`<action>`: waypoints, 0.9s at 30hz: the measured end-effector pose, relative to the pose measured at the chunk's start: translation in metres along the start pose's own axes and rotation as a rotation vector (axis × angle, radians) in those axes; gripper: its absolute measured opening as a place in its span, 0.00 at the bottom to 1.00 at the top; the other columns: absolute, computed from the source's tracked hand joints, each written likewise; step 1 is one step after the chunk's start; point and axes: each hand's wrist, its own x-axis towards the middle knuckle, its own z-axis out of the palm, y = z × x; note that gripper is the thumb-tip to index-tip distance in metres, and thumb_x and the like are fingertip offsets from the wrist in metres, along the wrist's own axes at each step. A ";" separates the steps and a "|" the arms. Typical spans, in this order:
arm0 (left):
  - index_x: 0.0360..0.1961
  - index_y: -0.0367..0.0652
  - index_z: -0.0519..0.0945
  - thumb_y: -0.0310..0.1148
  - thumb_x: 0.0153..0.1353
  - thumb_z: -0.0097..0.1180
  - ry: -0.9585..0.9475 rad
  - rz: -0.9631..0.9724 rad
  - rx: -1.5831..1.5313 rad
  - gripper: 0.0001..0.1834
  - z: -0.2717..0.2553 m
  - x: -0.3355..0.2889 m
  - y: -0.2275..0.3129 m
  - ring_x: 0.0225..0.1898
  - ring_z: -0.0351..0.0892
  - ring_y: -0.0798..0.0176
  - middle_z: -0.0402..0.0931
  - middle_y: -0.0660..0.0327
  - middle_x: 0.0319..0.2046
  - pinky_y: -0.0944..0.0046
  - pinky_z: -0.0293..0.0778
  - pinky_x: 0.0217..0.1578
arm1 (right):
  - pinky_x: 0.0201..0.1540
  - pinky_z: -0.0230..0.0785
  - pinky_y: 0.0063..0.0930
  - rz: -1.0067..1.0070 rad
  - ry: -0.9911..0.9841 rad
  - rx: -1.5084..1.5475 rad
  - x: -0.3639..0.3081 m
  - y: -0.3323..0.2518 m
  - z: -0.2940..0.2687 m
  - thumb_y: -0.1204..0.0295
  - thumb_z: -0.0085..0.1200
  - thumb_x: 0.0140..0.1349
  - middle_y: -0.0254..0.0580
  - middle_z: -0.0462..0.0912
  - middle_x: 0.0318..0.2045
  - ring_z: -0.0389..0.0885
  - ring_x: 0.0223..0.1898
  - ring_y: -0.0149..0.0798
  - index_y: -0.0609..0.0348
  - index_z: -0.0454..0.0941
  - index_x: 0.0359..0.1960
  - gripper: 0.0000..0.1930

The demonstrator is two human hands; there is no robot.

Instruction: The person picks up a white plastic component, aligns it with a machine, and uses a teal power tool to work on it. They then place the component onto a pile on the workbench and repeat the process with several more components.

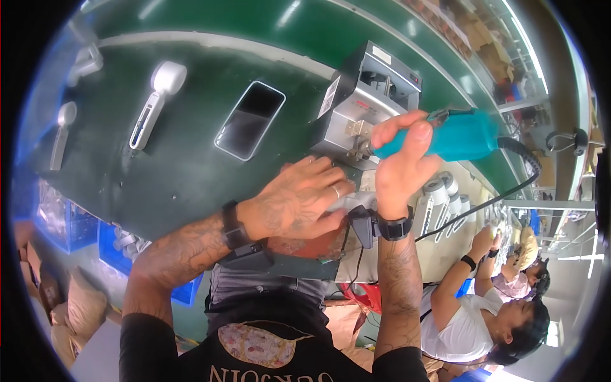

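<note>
My right hand [410, 149] is wrapped round a teal electric screwdriver [461, 135], held almost level. The screwdriver's tip points left and meets the front of a grey screw feeder [356, 114]; whether it touches a screw is too small to tell. Just below the feeder, my left hand [296, 197] has its fingers curled down at the table. A pale part shows by its fingertips, mostly hidden, and I cannot make out what it is. Rings and a dark wrist strap are on this hand.
A phone [250, 121] lies on the green table [184, 191]. Left of it are white round-headed handheld devices [153, 105]; several similar ones [439, 204] lie at right. The black screwdriver cable [493, 204] crosses there. Blue bins [184, 290] stand below. A co-worker [471, 318] sits at right.
</note>
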 end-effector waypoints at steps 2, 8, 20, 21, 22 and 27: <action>0.42 0.39 0.80 0.37 0.52 0.61 0.019 0.002 0.016 0.18 -0.001 0.000 -0.002 0.39 0.71 0.55 0.73 0.58 0.35 0.57 0.70 0.41 | 0.28 0.67 0.29 0.026 0.024 -0.004 -0.003 -0.004 0.001 0.51 0.47 0.72 0.39 0.71 0.20 0.72 0.22 0.36 0.65 0.69 0.38 0.23; 0.48 0.43 0.80 0.33 0.53 0.61 -0.045 -0.024 0.014 0.20 0.000 0.000 -0.005 0.40 0.73 0.56 0.76 0.60 0.40 0.57 0.72 0.42 | 0.26 0.63 0.30 0.171 0.016 0.144 -0.037 -0.036 -0.022 0.48 0.47 0.70 0.38 0.69 0.20 0.67 0.20 0.35 0.64 0.70 0.43 0.25; 0.43 0.42 0.80 0.35 0.57 0.60 -0.058 -0.072 -0.019 0.14 0.002 0.002 -0.004 0.41 0.71 0.55 0.74 0.60 0.37 0.57 0.70 0.43 | 0.25 0.65 0.32 0.183 -0.029 0.049 -0.070 -0.038 -0.036 0.42 0.53 0.64 0.40 0.70 0.19 0.69 0.19 0.36 0.65 0.68 0.43 0.32; 0.43 0.42 0.80 0.35 0.57 0.60 -0.061 -0.072 -0.022 0.14 0.003 0.002 -0.004 0.41 0.71 0.55 0.74 0.60 0.37 0.57 0.70 0.43 | 0.25 0.65 0.33 0.175 -0.038 0.052 -0.071 -0.036 -0.036 0.43 0.53 0.65 0.40 0.70 0.18 0.69 0.19 0.36 0.64 0.68 0.41 0.30; 0.43 0.42 0.80 0.35 0.57 0.60 -0.057 -0.069 -0.013 0.14 0.002 0.001 -0.003 0.41 0.71 0.55 0.74 0.60 0.38 0.57 0.70 0.43 | 0.25 0.65 0.33 0.180 -0.036 0.055 -0.072 -0.035 -0.035 0.43 0.53 0.65 0.40 0.70 0.18 0.69 0.19 0.36 0.64 0.68 0.41 0.30; 0.43 0.42 0.79 0.34 0.57 0.60 -0.053 -0.067 -0.002 0.14 0.004 0.002 -0.002 0.40 0.71 0.55 0.74 0.60 0.39 0.56 0.71 0.44 | 0.22 0.66 0.33 0.120 -0.106 0.138 -0.076 -0.030 -0.034 0.50 0.54 0.65 0.41 0.69 0.17 0.69 0.18 0.37 0.60 0.66 0.37 0.23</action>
